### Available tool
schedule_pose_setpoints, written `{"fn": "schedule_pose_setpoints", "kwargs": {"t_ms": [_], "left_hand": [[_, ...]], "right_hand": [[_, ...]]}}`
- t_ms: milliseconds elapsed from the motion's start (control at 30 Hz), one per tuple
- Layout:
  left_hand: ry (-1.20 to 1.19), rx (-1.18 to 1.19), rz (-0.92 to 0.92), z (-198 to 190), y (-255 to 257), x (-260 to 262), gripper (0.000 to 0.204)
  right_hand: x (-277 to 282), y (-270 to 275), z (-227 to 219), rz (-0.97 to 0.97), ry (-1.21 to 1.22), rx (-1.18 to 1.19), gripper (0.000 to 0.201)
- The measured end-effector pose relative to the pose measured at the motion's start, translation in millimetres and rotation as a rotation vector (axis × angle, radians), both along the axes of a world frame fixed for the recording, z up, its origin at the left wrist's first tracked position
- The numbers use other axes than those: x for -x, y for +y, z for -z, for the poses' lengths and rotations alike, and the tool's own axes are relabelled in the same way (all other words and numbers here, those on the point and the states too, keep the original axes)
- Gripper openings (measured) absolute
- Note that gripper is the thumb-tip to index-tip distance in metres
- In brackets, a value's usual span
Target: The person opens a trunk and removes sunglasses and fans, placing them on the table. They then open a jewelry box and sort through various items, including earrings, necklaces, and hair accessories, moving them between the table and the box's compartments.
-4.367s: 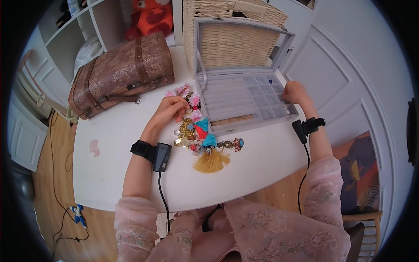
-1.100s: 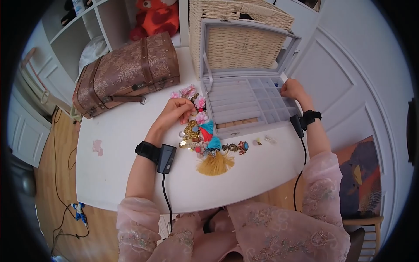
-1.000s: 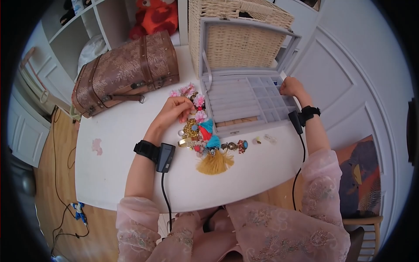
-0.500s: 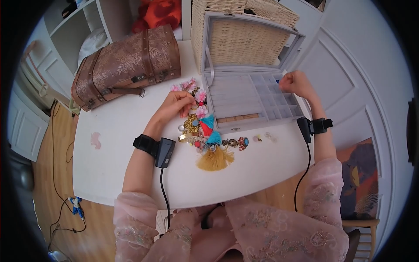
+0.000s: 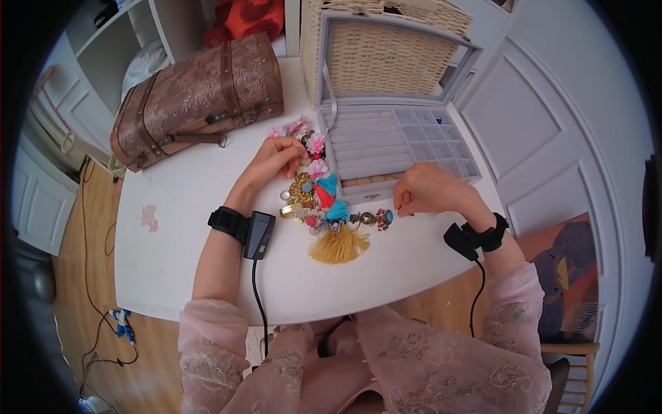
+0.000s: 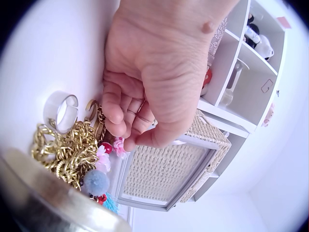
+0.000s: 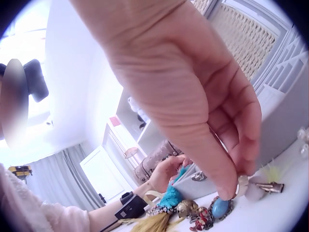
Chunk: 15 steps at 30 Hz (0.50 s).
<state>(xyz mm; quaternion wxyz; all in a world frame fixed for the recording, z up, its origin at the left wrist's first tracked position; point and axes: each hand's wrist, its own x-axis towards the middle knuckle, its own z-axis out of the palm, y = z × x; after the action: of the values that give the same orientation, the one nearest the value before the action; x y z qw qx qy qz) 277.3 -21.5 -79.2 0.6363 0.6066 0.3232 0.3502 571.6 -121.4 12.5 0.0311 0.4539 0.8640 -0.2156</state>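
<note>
My right hand point(image 5: 434, 188) pinches a small pale trinket with a metal clip point(image 7: 256, 192) at the table top, in front of the jewelry box point(image 5: 365, 153). A blue-stoned ornament point(image 7: 221, 209) lies right beside the fingertips. My left hand point(image 5: 276, 162), thumb and fingers loosely bent, rests by the pink flower bracelet point(image 5: 317, 169); its thumb tip overlaps a flower in the left wrist view. Near it are a gold chain point(image 6: 72, 154), a silver ring point(image 6: 53, 112), a teal tassel point(image 5: 327, 183) and a yellow tassel point(image 5: 338, 245). The box's lid is up, showing ring rolls and small compartments.
A brown patterned suitcase point(image 5: 200, 103) stands at the back left of the white table point(image 5: 158, 276). Behind the box is a wicker basket point(image 5: 393, 62). Clear beaded pieces point(image 7: 303, 137) lie to the right of the trinket. A cable trails from each wrist camera.
My right hand has come from the box's right-hand compartments down and left to the small trinket before the box. The left hand stays by the flowers. The two small pieces appeared earlier on the table.
</note>
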Motion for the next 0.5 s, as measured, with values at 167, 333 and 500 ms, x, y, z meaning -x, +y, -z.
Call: {"fn": "schedule_pose_setpoints", "kwargs": {"t_ms": [167,333,500], "left_hand": [[0.000,0.006,-0.005,-3,-1,-1,0.017],[0.000,0.014,-0.002,0,0,0,0.016],[-0.001,0.004,-0.005,1,1,0,0.017]], "right_hand": [[6,-4,3,0.005,-0.044,-0.027,0.013],[-1,5,-2,-0.061,0.031,-0.070,0.012],[-38,54,-32,0.282,-0.026,-0.488,0.009]]}}
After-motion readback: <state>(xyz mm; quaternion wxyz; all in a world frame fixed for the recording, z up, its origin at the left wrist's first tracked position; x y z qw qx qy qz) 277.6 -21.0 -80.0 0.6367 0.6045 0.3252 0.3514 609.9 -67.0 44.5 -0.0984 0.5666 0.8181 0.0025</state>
